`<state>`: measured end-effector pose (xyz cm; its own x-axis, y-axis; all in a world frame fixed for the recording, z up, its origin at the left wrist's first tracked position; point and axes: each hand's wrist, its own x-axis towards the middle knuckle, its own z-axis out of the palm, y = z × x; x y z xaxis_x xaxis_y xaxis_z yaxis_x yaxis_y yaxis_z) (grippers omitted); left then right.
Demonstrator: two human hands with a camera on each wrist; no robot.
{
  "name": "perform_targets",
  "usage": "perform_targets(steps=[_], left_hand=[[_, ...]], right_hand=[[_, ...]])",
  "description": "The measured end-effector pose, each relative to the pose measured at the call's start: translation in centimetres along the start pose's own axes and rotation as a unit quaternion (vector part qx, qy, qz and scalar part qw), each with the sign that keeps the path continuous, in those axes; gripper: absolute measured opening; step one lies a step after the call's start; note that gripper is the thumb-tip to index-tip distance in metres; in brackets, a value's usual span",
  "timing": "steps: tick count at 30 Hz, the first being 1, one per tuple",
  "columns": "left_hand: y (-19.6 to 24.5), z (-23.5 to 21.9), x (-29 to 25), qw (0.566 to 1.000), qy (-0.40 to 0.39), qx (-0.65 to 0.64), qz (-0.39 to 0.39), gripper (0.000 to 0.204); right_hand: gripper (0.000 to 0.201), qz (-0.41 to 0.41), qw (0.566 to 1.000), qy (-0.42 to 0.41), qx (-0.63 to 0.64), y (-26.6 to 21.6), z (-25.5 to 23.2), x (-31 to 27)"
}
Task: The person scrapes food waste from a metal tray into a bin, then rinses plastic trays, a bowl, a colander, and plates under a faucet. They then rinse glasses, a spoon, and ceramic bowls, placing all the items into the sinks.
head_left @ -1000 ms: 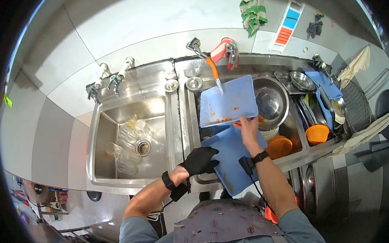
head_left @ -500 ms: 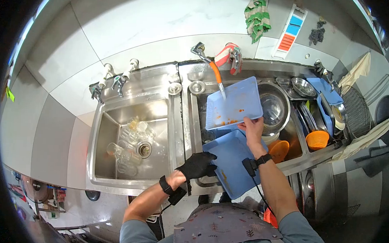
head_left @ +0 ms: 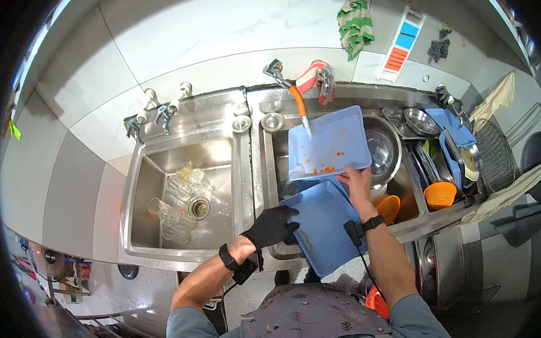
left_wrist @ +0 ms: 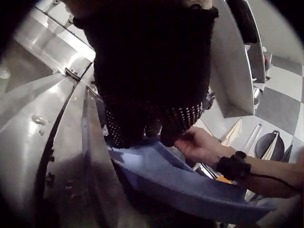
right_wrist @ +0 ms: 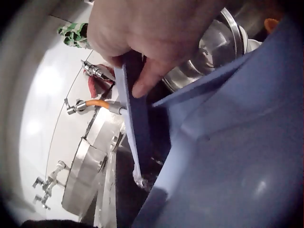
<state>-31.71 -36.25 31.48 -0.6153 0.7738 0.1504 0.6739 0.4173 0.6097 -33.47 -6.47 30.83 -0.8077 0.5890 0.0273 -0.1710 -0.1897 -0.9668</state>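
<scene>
My bare right hand (head_left: 359,184) pinches the near edge of a blue tray (head_left: 337,134), thumb on one side and fingers on the other in the right wrist view. That tray tilts under the orange-hosed tap (head_left: 298,102), with orange food bits toward its near edge. A second blue tray (head_left: 325,223) slants below it over the sink's front edge, a brownish smear along its left side. My left hand (head_left: 271,228), in a black glove, grips this lower tray by its left edge; in the left wrist view the glove hides most of that grip.
Several glass mugs (head_left: 175,216) lie in the left sink (head_left: 222,167). A steel bowl (head_left: 383,151) and an orange dish (head_left: 388,208) sit in the right sink. Farther right are stacked dishes, an orange bowl (head_left: 440,194) and a wire basket (head_left: 493,156).
My right hand and the upper tray have shifted slightly to the right under the tap. The left hand keeps its grip on the lower tray, which has barely moved.
</scene>
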Motion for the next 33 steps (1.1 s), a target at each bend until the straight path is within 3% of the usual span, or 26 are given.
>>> perform_targets(steps=[2, 6, 10, 12, 13, 14, 16, 18, 20, 21, 24, 25, 26, 28, 29, 30, 33], left_hand=[[0.1, -0.8, 0.7, 0.998, 0.060, 0.005, -0.012, 0.036], [-0.6, -3.0, 2.4, 0.994, 0.064, -0.021, -0.084, 0.033], [-3.0, -4.3, 3.8, 0.978, 0.138, -0.102, -0.120, 0.038], [-3.9, -5.2, 4.7, 0.970, 0.182, -0.051, -0.154, 0.044], [-3.9, -5.9, 5.1, 0.963, 0.164, -0.051, -0.209, 0.049], [-4.5, -6.3, 5.5, 0.963, 0.163, -0.050, -0.209, 0.049], [-6.6, -6.6, 6.3, 0.948, 0.243, 0.028, -0.205, 0.053], [-10.4, -6.7, 6.8, 0.946, 0.252, 0.057, -0.199, 0.052], [-9.8, -8.3, 7.2, 0.949, 0.168, -0.083, -0.253, 0.047], [-8.2, -8.9, 6.9, 0.909, 0.133, -0.290, -0.267, 0.041], [-11.3, -7.8, 6.1, 0.882, 0.075, -0.375, -0.274, 0.039], [-8.9, -8.5, 5.6, 0.904, 0.062, -0.320, -0.278, 0.036], [-10.1, -7.8, 5.3, 0.960, 0.055, -0.230, -0.153, 0.029], [-10.6, -7.3, 3.5, 0.934, -0.005, -0.325, -0.147, 0.027], [-9.6, -7.2, 3.0, 0.946, -0.016, -0.305, -0.111, 0.032], [-8.9, -7.3, 3.1, 0.783, -0.046, -0.524, -0.333, 0.031], [-6.5, -6.7, 3.3, 0.782, -0.053, -0.528, -0.328, 0.028]], right_hand=[[0.036, 0.068, 0.996, -0.052, 0.033, -0.2, -1.1, 0.7], [0.034, 0.096, 0.993, -0.055, 0.050, -0.9, -2.1, 1.6], [0.031, 0.119, 0.990, -0.079, 0.011, -1.3, -2.8, 2.3], [0.030, 0.128, 0.988, -0.084, -0.005, -1.5, -2.9, 2.8], [0.029, 0.133, 0.985, -0.104, -0.018, -1.4, -2.9, 3.2], [0.028, 0.139, 0.982, -0.124, -0.031, -1.2, -2.8, 3.6], [0.028, 0.149, 0.979, -0.136, -0.030, -0.7, -2.4, 4.6], [0.027, 0.159, 0.976, -0.148, -0.030, -0.5, -2.1, 5.4], [0.027, 0.182, 0.970, -0.159, -0.036, -0.3, -1.6, 6.2], [0.027, 0.184, 0.969, -0.159, -0.035, -0.1, -1.6, 6.5], [0.025, 0.214, 0.957, -0.183, -0.071, 0.8, -1.5, 7.1], [0.024, 0.223, 0.950, -0.199, -0.088, 1.1, -1.7, 7.2], [0.022, 0.230, 0.943, -0.215, -0.105, 1.1, -1.8, 7.5], [0.022, 0.233, 0.937, -0.231, -0.122, 1.0, -2.1, 7.9], [0.022, 0.236, 0.930, -0.245, -0.139, 0.8, -2.2, 7.9], [0.022, 0.241, 0.929, -0.243, -0.138, 0.7, -2.3, 8.1], [0.027, 0.216, 0.921, -0.274, -0.175, 0.4, -1.5, 9.1]])
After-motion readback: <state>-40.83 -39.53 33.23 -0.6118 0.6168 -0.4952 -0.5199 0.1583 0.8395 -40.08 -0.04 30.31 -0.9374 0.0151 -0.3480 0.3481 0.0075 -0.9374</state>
